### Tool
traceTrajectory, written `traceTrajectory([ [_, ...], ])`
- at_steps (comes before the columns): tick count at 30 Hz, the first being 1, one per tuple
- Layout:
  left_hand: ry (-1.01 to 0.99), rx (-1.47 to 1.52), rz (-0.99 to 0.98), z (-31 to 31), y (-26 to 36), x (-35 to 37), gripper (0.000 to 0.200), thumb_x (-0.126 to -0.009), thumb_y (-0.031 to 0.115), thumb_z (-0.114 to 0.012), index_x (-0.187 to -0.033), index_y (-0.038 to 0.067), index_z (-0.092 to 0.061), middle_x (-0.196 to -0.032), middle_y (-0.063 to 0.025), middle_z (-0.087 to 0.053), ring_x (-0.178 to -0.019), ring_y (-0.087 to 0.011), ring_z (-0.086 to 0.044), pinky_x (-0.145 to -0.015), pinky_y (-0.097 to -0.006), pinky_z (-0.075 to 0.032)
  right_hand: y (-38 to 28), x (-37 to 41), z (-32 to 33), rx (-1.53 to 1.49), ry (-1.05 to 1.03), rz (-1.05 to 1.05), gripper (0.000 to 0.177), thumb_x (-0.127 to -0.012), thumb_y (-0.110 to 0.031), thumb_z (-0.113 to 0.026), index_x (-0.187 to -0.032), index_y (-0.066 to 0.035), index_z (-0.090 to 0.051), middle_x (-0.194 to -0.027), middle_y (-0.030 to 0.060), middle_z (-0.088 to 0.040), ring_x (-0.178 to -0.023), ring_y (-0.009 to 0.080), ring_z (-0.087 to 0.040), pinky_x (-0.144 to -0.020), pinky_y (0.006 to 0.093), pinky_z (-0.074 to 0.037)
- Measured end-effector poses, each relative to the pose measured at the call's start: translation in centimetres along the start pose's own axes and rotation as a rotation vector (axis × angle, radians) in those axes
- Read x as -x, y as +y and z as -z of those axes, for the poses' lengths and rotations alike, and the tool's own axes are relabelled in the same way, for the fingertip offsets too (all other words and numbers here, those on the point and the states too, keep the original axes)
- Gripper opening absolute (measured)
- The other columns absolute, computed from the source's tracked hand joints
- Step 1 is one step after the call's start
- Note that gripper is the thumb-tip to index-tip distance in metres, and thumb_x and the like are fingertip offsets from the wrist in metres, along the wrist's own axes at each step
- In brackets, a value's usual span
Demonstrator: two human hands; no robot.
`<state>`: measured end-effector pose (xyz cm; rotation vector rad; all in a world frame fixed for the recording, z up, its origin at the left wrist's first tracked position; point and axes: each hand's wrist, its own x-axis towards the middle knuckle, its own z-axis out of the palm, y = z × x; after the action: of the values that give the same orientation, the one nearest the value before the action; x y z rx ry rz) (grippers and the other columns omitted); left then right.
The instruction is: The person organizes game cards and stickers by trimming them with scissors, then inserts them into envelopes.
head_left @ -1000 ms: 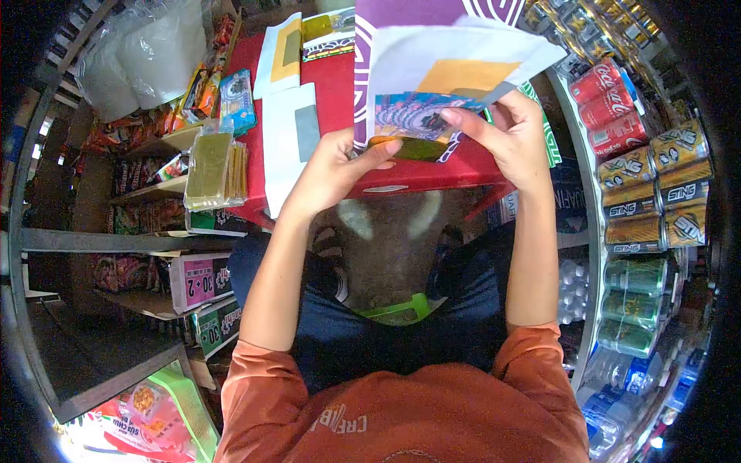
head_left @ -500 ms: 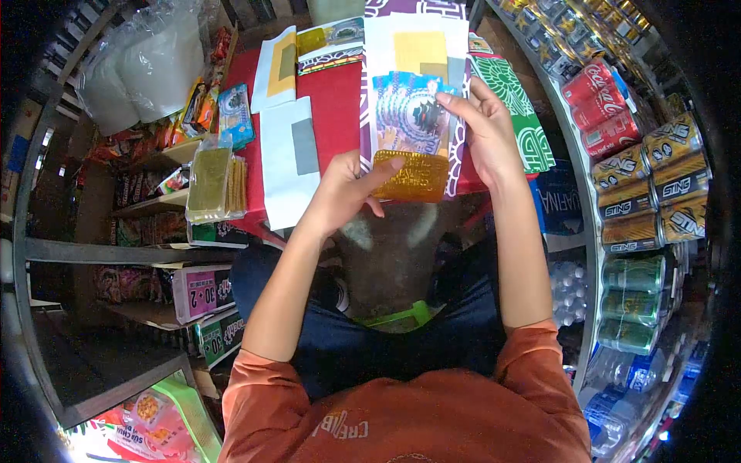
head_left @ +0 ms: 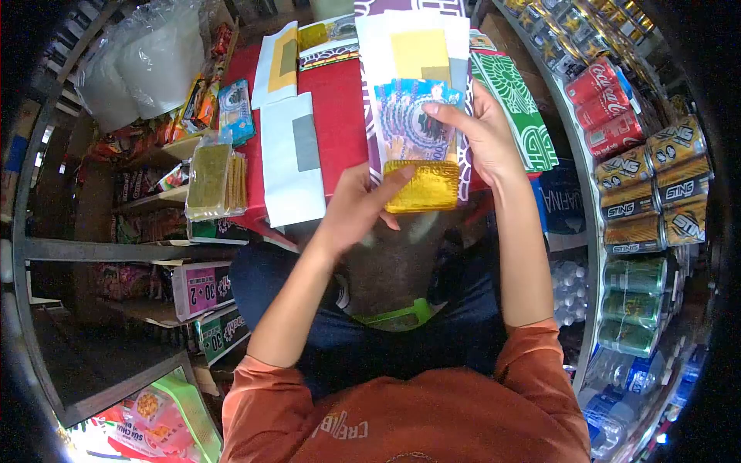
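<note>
Between my hands are several fanned blue notes (head_left: 405,116) with a shiny gold rectangular sheet (head_left: 428,193) over their lower end. My left hand (head_left: 363,201) is closed on the gold sheet's left side, thumb on top. With its thumb across the notes' right side, my right hand (head_left: 486,135) grips them; its other fingers are partly hidden behind. White paper (head_left: 374,46) with a yellow panel lies behind the notes, on purple-and-white patterned paper (head_left: 465,166). Left of them, a white paper sheet (head_left: 285,185) with a grey square lies on the red tabletop (head_left: 340,100).
Bagged gold sheets (head_left: 210,177) and a bundle of blue notes (head_left: 235,112) sit at the left. Green patterned paper (head_left: 513,108) is right of my hands. Shelves of drink cans (head_left: 633,204) line the right side; snack boxes (head_left: 202,293) stand lower left.
Both the gold sheet and the fanned notes have shifted slightly right and down. My left hand has moved right with the gold sheet, which now tilts and shines more brightly.
</note>
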<state>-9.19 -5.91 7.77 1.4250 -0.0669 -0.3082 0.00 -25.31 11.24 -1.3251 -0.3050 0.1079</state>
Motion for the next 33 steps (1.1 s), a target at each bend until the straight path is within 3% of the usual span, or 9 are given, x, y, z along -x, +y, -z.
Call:
traceTrajectory([
  [4,0.073,0.114,0.031,-0.3,-1.4,0.5,0.036,-0.103,0.032,-0.065,-0.121,0.0,-0.069,-0.101,-0.005,-0.074,-0.08,-0.0083,-0.068,-0.056,-0.0244,-0.055,1.3,-0.9,-0.6,0.034,-0.048,-0.114,0.047,-0.088,-0.006,-0.079,-0.13,0.001,-0.06,-0.118,0.011,-0.073,-0.105,0.0157,-0.069,-0.094,0.0315,-0.055],
  [7,0.159,0.203,0.088,-0.4,-2.2,0.3,0.029,-0.101,0.034,-0.068,-0.11,0.007,-0.071,-0.093,0.0023,-0.072,-0.078,-0.0043,-0.064,-0.058,-0.0212,-0.048,2.6,-1.6,-0.7,0.074,-0.052,-0.199,0.048,-0.09,-0.009,-0.078,-0.132,0.003,-0.058,-0.119,0.0123,-0.072,-0.105,0.0163,-0.069,-0.094,0.0313,-0.054],
  [8,0.172,0.223,0.11,-0.2,-2.6,0.2,0.03,-0.1,0.035,-0.068,-0.113,0.008,-0.07,-0.096,0.0042,-0.071,-0.085,-0.0037,-0.065,-0.063,-0.0212,-0.048,2.8,-1.2,-0.9,0.035,-0.046,-0.203,0.051,-0.091,-0.011,-0.077,-0.135,0.002,-0.056,-0.118,0.0124,-0.072,-0.106,0.0175,-0.07,-0.094,0.0312,-0.054],
  [11,0.18,0.252,0.156,-0.4,-2.7,0.2,0.034,-0.1,0.037,-0.068,-0.119,0.009,-0.068,-0.103,0.0048,-0.071,-0.089,-0.0046,-0.066,-0.066,-0.022,-0.049,3.6,-1.0,0.1,0.084,-0.072,-0.249,0.052,-0.09,-0.01,-0.077,-0.136,0.0,-0.055,-0.117,0.0121,-0.072,-0.105,0.0174,-0.069,-0.091,0.0308,-0.055],
  [14,0.172,0.252,0.13,-0.6,-3.0,-0.1,0.037,-0.104,0.035,-0.063,-0.124,0.005,-0.068,-0.11,-0.0037,-0.074,-0.096,-0.0108,-0.071,-0.072,-0.0268,-0.059,3.5,-0.9,0.5,0.072,-0.059,-0.233,0.05,-0.09,-0.005,-0.076,-0.135,0.0,-0.055,-0.114,0.0116,-0.073,-0.101,0.0167,-0.07,-0.087,0.0297,-0.056],
  [33,0.221,0.387,0.113,-0.9,-2.7,-0.3,0.035,-0.104,0.027,-0.063,-0.129,0.002,-0.064,-0.118,-0.0057,-0.072,-0.104,-0.0128,-0.07,-0.081,-0.0287,-0.062,4.1,-1.0,0.5,0.014,-0.022,-0.177,0.052,-0.09,-0.002,-0.075,-0.137,0.001,-0.052,-0.116,0.0139,-0.073,-0.103,0.0174,-0.07,-0.09,0.031,-0.056],
])
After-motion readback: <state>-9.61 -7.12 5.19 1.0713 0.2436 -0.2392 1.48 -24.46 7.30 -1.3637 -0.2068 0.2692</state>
